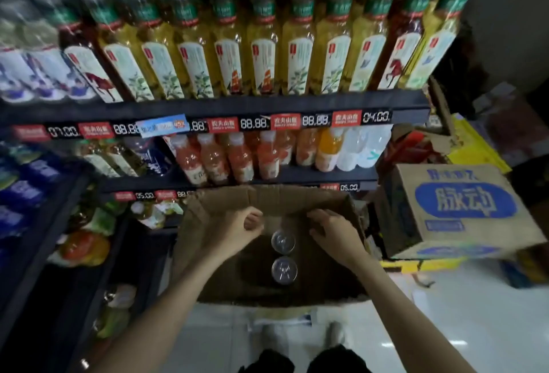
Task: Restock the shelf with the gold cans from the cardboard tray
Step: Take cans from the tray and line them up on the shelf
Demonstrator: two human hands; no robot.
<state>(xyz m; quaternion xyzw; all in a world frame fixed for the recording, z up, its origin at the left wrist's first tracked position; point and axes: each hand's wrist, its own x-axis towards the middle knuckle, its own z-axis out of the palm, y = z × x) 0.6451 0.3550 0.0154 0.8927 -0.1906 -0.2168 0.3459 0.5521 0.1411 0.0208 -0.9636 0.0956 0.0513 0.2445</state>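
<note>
A brown cardboard tray (pixel 214 212) stands in front of the shelves, below me. Two cans stand inside it, seen from above by their silver lids: one can (pixel 283 241) farther from me and a second can (pixel 284 269) nearer. My left hand (pixel 237 231) hovers inside the tray just left of the far can, its fingers loosely curled and holding nothing. My right hand (pixel 334 231) hovers just right of the same can, its fingers curled downward and also empty. The cans' sides are hidden in the dark tray.
Black shelves (pixel 225 106) in front carry rows of yellow tea bottles above and orange drink bottles (pixel 240 158) below. A shut cardboard box (pixel 457 209) with a blue label sits at the right. More drinks fill the left shelving. A white floor lies below.
</note>
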